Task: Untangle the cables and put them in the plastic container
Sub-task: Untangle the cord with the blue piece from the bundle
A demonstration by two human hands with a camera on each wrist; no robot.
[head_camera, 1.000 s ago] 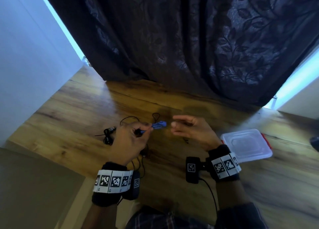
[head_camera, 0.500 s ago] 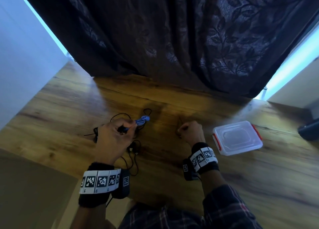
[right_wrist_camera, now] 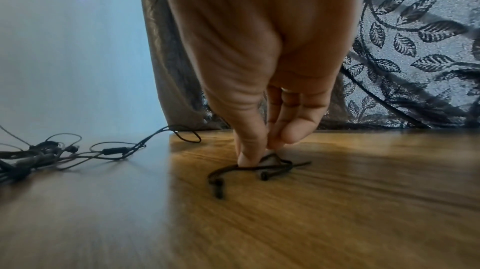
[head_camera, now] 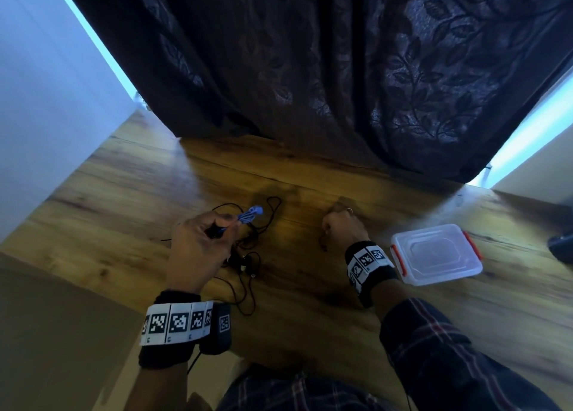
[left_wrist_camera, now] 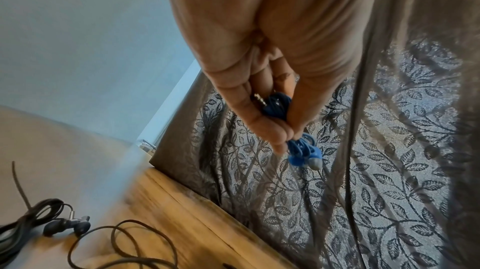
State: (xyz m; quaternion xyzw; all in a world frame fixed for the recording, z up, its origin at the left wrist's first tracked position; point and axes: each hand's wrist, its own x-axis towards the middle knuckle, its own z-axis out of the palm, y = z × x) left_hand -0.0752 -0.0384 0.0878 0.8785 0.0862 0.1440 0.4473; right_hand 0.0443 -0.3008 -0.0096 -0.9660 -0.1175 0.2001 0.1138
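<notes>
Cables: a black tangle of earphone cables [head_camera: 245, 255] is lying on the tabletop [head_camera: 310, 333] just right of the left hand, with loops trailing toward the near edge and one loop reaching toward the far side.
Blue cable: a coiled blue earphone bundle [left_wrist_camera: 302, 148] is being held above the tabletop, its long axis pointing far and right, with the earbuds sticking out at the far end.
Left hand: the left hand [head_camera: 198, 246] is pinching the blue bundle between thumb and fingertips.
Right hand: the right hand [head_camera: 341, 224] is pointing down at the tabletop, thumb and fingertips closing on a short black cord [right_wrist_camera: 259, 167] that is lying flat, running roughly left to right with both ends free.
Plastic container: the plastic container [head_camera: 434, 252] is sitting just right of the right wrist with its clear lid on and orange clips at its left and right ends.
Edges and room: bare wood is lying open between the two hands and toward the near edge.
Surroundings: a dark leaf-patterned curtain [head_camera: 341, 69] is hanging along the far edge; a pale wall [head_camera: 46, 85] is standing on the left; a dark object [head_camera: 561, 246], too cropped to identify, is lying at the far right.
</notes>
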